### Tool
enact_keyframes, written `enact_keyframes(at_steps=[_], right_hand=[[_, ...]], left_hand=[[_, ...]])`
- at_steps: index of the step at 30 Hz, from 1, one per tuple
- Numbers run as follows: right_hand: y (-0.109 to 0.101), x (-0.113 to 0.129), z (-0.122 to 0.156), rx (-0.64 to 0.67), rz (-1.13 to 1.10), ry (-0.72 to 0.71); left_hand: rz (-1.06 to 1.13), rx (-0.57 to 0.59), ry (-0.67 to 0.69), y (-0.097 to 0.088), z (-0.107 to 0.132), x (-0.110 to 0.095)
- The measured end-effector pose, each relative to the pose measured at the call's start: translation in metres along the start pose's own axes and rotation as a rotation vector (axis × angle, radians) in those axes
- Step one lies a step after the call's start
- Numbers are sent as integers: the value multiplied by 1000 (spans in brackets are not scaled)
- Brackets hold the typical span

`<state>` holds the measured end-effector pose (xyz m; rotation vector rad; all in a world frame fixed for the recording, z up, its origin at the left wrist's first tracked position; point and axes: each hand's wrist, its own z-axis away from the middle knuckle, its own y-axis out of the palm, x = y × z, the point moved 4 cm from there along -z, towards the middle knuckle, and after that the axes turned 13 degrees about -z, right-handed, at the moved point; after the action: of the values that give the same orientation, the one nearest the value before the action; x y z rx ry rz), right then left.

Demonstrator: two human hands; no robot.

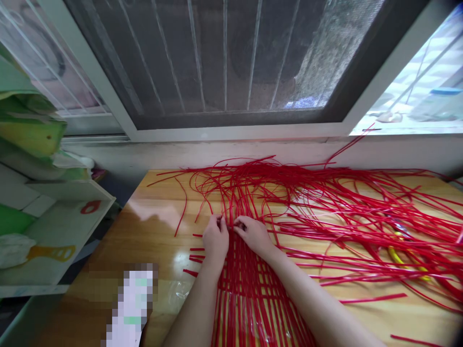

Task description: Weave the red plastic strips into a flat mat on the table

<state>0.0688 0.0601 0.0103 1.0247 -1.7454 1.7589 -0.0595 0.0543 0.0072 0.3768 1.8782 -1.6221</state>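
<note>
A lattice of thin red plastic strips [249, 289] lies on the wooden table, long strips running away from me and others crossing them. At its far end my left hand [216, 238] is closed in a pinch at the lattice's left side, on a red strip. Close beside it, my right hand [253, 233] pinches the red strips with thumb and forefinger, the forearm crossing over the weave. The fingertips almost meet, and they partly hide which strips they grip. Short strip ends stick out to the left of my left hand; longer ones run off to the right.
Loose red strips [311, 176] heap along the wall and spread right. Among them lies a yellow-handled tool [396, 253], partly covered. A blurred whitish object [132, 308] is on the wooden table [108, 250]. A shelf [72, 231] stands left; a barred window [224, 62] is behind.
</note>
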Motion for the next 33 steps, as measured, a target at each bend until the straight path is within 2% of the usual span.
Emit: enact_keyframes(at_steps=[7, 10, 13, 16, 21, 23, 28, 33], right_hand=[[-2, 8, 7, -16, 20, -91], [-3, 10, 10, -68, 5, -92], [-2, 15, 11, -113, 15, -195], [2, 18, 9, -90, 54, -320], [8, 6, -1, -75, 3, -245], [9, 2, -4, -75, -12, -206], [9, 0, -5, -91, -34, -178], [7, 0, -4, -106, -44, -168]], left_hand=[[24, 34, -133, 2, -8, 12], [30, -8, -134, 0, -9, 13], [26, -87, -140, -5, -5, 11], [116, -167, -104, -8, 1, 8], [379, -129, 29, -4, 3, 2], [315, -93, 31, -5, 1, 1], [-32, 32, 20, -5, -3, -1], [-212, 34, 119, 1, -2, -5]])
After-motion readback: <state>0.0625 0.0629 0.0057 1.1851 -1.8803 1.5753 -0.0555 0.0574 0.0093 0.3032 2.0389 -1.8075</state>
